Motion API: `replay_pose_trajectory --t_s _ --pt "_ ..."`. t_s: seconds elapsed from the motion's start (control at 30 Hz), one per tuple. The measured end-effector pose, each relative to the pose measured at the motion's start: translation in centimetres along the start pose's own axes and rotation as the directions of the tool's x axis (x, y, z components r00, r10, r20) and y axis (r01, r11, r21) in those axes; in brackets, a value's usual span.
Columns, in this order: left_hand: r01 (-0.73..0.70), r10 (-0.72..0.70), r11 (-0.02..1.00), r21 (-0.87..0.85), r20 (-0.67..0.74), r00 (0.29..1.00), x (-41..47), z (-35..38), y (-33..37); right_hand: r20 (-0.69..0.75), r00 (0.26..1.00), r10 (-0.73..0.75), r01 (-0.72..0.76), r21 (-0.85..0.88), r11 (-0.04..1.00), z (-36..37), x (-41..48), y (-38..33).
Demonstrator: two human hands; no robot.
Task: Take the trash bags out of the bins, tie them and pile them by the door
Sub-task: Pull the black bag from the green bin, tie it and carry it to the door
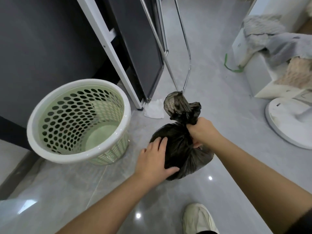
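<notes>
A black trash bag [181, 149] sits on the grey floor at the centre, its neck gathered and twisted upward. My right hand [202, 130] is closed around that neck, with the loose top of the bag sticking out above my fist. My left hand [154, 159] lies flat against the bag's left side, fingers spread over it. To the left stands a pale green perforated bin [79, 122] with a white rim, upright and with no bag inside.
A dark panel in a white frame [118, 48] and chrome tube legs [187, 65] stand behind the bag. A crumpled white tissue [154, 109] lies on the floor. A white fan base [290, 122] and cloth-covered white furniture [278, 48] are at the right. My shoe [199, 218] is below.
</notes>
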State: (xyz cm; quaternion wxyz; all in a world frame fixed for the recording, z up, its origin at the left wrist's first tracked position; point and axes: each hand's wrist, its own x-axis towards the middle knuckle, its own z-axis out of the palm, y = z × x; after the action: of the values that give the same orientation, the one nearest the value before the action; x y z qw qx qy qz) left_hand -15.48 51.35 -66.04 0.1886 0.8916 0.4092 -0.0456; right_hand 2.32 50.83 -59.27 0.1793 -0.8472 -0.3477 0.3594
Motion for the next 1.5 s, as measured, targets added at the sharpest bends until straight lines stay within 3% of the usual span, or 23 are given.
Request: replay_pose_trajectory --t_s 0.13,0.2,0.27,0.33,0.43,0.5,0.6,0.67,0.73,0.83,0.9,1.0,1.13,1.27,1.37,1.5 --pt "0.115 -0.143 0.984 -0.136 -0.217 0.966 1.9 0.9 -1.5 0.186 0.982 -0.022 0.045 -0.122 0.991 -0.4 -0.3 0.9" --pt "0.158 -0.245 0.951 -0.267 -0.334 0.910 2.2 0.8 -2.7 0.154 0.978 -0.143 0.183 -0.286 0.941 -0.2 -0.2 1.6" --pt "0.080 -0.202 0.951 -0.298 -0.407 0.891 1.9 0.9 -2.4 0.087 0.940 -0.331 0.338 -0.392 0.856 0.4 -0.1 2.4" --pt "-0.011 -0.101 0.957 -0.290 -0.370 0.923 1.2 1.0 -0.8 0.059 0.877 -0.477 0.468 -0.328 0.821 1.1 0.1 3.1" --pt "-0.018 -0.015 0.984 -0.180 -0.185 0.983 1.1 2.2 0.2 0.052 0.897 -0.439 0.442 -0.111 0.890 1.4 -0.1 3.5" --pt "0.012 -0.036 0.991 -0.131 -0.180 0.983 1.7 2.7 -0.7 0.055 0.909 -0.413 0.415 -0.212 0.885 1.7 0.1 3.9" --pt "0.058 -0.108 0.983 -0.172 -0.299 0.948 2.2 2.4 -1.6 0.035 0.921 -0.389 0.377 -0.335 0.864 2.0 -0.1 4.2" --pt "0.047 -0.133 0.968 -0.245 -0.347 0.928 2.0 2.2 -1.5 0.036 0.926 -0.376 0.368 -0.306 0.878 2.0 -0.1 4.3" --pt "0.008 -0.098 0.957 -0.289 -0.297 0.950 1.7 2.1 -1.2 0.005 0.899 -0.438 0.422 -0.277 0.863 2.1 0.3 4.6" --pt "-0.013 -0.026 0.980 -0.197 -0.191 0.981 1.7 3.1 -1.3 -0.008 0.869 -0.494 0.481 -0.222 0.848 2.2 1.1 5.0" --pt "0.060 -0.106 0.964 -0.260 -0.168 0.980 2.0 3.5 -1.4 -0.016 0.890 -0.457 0.453 -0.090 0.887 2.1 1.1 5.2" --pt "0.157 -0.219 0.921 -0.357 -0.140 0.966 2.6 3.6 -1.5 -0.044 0.915 -0.402 0.398 -0.078 0.914 2.5 1.1 5.9" --pt "0.095 -0.153 0.933 -0.347 -0.144 0.978 2.1 2.6 -1.5 -0.053 0.934 -0.353 0.347 -0.089 0.933 3.4 1.8 6.9" --pt "0.024 -0.084 0.960 -0.279 -0.203 0.976 1.3 0.6 -2.4 -0.083 0.940 -0.330 0.335 0.054 0.941 3.9 2.0 7.0" --pt "-0.110 0.029 0.921 -0.373 -0.216 0.976 0.7 -0.8 -2.6 -0.052 0.948 -0.313 0.317 0.106 0.942 4.0 2.0 6.6" --pt "-0.152 0.115 0.887 -0.436 -0.111 0.987 2.0 -1.7 -1.6 0.023 0.927 -0.375 0.375 -0.006 0.927 4.7 1.7 5.8"
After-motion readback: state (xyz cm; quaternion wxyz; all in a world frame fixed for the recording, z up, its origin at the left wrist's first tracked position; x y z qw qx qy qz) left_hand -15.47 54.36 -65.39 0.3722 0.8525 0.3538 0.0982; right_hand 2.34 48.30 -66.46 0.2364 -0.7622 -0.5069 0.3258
